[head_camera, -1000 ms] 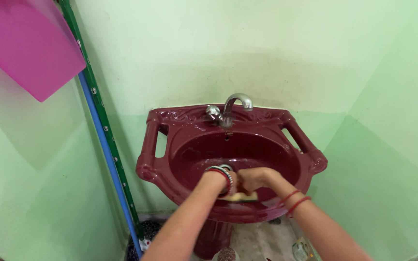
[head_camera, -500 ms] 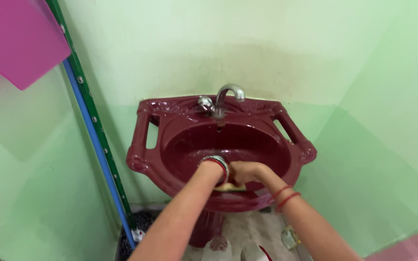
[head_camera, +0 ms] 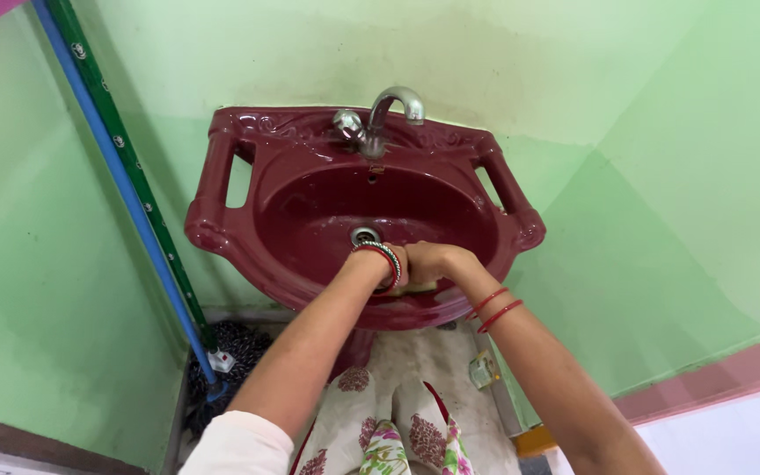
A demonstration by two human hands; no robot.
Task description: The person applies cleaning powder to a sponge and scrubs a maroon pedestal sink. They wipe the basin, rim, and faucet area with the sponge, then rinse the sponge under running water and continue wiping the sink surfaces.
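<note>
Clearly both hands meet at the near inner wall of the maroon pedestal washbasin [head_camera: 222, 207], just inside its front rim. The right hand [head_camera: 433, 262] lies palm down with its fingers curled over a yellowish scrub sponge [head_camera: 421, 287], of which only a thin edge shows below the knuckles; that hand presses the sponge against the basin wall. The left hand [head_camera: 395, 268] sits just beside it, touching or nearly touching, bent at the wrist under a stack of bangles [head_camera: 384, 258]. Its fingers are hidden behind the wrist and the right hand, so I cannot tell whether they are closed on the sponge or only resting against the basin.

To scrub this patch well, the fingers should stay flat and spread over the sponge so that the whole pad bears on the curve, not just its edge. Short overlapping strokes along the slope, working from the rim down toward the drain [head_camera: 364, 236], which lies just beyond the fingertips, probably lift grime better than long sweeps. The wet glazed surface looks slippery, so a firm grip matters; a sponge squeezed too hard at one end could skid out from under the fingers.

Well beyond the fingers, at the back of the basin, stands a chrome tap [head_camera: 386, 110], with no water visibly running from it. Far off to the left of the hands, a blue pole [head_camera: 116, 176] and a green pole [head_camera: 125, 158] lean against the green wall [head_camera: 573, 79].
</note>
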